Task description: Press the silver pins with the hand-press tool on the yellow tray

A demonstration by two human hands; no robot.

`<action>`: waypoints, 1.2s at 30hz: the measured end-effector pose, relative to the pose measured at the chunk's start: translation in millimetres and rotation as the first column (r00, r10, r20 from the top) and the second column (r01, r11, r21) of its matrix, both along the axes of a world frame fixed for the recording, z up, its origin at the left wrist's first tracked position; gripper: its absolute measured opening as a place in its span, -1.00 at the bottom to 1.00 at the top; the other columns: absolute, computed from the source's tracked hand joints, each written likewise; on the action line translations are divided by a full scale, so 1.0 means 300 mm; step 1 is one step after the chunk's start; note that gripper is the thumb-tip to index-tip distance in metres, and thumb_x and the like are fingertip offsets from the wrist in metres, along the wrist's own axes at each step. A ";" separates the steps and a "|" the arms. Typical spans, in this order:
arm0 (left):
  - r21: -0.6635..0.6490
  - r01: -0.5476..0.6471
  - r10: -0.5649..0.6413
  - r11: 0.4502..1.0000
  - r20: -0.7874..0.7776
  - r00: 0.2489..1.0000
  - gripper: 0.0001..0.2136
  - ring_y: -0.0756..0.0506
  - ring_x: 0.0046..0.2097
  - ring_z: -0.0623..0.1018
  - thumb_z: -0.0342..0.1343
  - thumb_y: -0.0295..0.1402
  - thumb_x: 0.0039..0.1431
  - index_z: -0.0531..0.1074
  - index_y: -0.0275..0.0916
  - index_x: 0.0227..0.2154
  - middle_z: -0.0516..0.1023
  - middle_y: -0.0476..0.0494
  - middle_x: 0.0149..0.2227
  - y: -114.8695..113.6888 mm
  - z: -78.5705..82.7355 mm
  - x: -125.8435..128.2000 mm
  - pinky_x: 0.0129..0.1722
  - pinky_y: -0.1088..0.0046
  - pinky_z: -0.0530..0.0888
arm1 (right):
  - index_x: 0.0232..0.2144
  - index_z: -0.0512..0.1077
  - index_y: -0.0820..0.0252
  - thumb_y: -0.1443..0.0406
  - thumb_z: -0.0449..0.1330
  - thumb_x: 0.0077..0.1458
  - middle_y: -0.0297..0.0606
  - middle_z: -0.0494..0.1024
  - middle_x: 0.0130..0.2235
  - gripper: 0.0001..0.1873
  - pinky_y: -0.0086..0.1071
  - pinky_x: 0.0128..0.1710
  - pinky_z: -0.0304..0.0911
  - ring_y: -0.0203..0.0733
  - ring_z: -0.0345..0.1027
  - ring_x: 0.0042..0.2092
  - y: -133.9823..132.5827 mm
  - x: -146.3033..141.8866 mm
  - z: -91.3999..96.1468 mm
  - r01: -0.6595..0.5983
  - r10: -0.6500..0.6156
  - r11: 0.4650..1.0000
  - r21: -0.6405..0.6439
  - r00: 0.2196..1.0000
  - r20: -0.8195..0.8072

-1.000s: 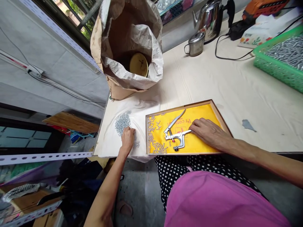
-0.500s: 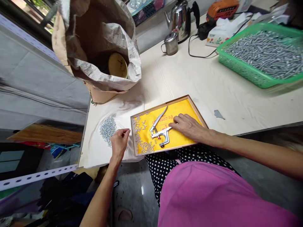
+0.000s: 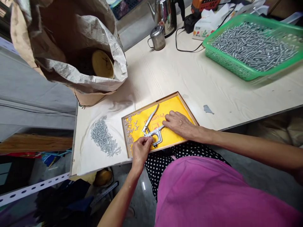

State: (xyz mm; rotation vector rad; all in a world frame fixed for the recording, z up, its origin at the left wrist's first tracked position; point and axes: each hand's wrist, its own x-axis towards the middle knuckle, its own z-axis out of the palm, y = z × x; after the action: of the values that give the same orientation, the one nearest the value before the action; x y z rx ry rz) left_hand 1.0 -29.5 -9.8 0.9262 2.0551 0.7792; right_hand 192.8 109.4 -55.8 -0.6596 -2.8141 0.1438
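Observation:
A pair of silver snap-fastener pliers [image 3: 159, 135] lies in a shallow tray [image 3: 188, 109] lined with yellow, its handles spread apart. My right hand [image 3: 178, 125] is curled over the tip of the lower handle. At the jaw end my left hand [image 3: 140, 152] pinches thumb and forefinger together; whatever is between them is too small to make out. Small metal pins [image 3: 129, 127] lie scattered along the tray's left side, partly hidden by my left hand. Just left of the tray, a heap of similar pins [image 3: 101, 136] rests on a white sheet [image 3: 86, 157].
A green basket [image 3: 241, 73] full of metal pieces stands at the right. Behind are a lidded metal cup [image 3: 157, 38], a kettle [image 3: 167, 19] and a black cord [image 3: 187, 50]. A large open paper sack [image 3: 94, 94] holds a yellowish round container [image 3: 102, 64]. A grey scrap [image 3: 208, 109] lies right of the tray.
My left hand has moved right, from beside the pin heap to the pliers' jaw. My right hand stays at the handle. The whole view has shifted, with the table things now further left.

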 end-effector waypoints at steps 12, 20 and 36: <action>-0.030 -0.018 0.017 0.999 -0.051 0.999 -0.65 -0.10 -0.39 0.55 0.23 -0.04 -0.02 0.60 -0.29 -0.44 0.60 -0.13 -0.48 -0.003 -0.004 0.013 -0.40 0.45 0.40 | -0.25 0.39 0.22 0.46 -0.02 0.35 -0.20 0.46 -0.29 -0.80 -0.27 -0.33 0.00 -0.16 0.21 -0.26 -0.023 0.018 0.001 -0.095 0.093 0.994 -0.054 0.995 -0.032; -0.118 0.089 -0.104 0.989 -0.128 0.986 -0.64 -0.09 -0.42 0.53 0.18 -0.02 0.03 0.55 -0.27 -0.52 0.55 -0.10 -0.54 0.004 0.007 -0.018 -0.42 0.47 0.35 | -0.25 0.38 0.23 0.48 -0.02 0.35 -0.20 0.47 -0.29 -0.80 -0.27 -0.36 -0.02 -0.16 0.22 -0.25 -0.032 0.014 0.003 -0.093 0.093 0.995 -0.025 0.996 -0.005; -0.225 0.079 -0.064 0.971 0.075 0.995 -0.50 0.04 -0.56 0.30 0.30 0.13 -0.21 0.54 -0.31 -0.54 0.41 -0.01 -0.62 0.025 0.006 -0.036 -0.53 0.52 0.15 | -0.21 0.37 0.22 0.52 -0.02 0.30 -0.18 0.47 -0.23 -0.79 -0.25 -0.34 -0.03 -0.12 0.22 -0.21 -0.044 0.025 0.005 -0.099 0.097 0.994 -0.050 0.995 -0.026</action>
State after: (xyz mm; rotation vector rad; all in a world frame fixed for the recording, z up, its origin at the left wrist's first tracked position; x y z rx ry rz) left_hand -9.8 -21.9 -7.9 0.8285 1.9920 0.5164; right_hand 200.2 96.2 -54.4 -0.5272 -2.8291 0.2412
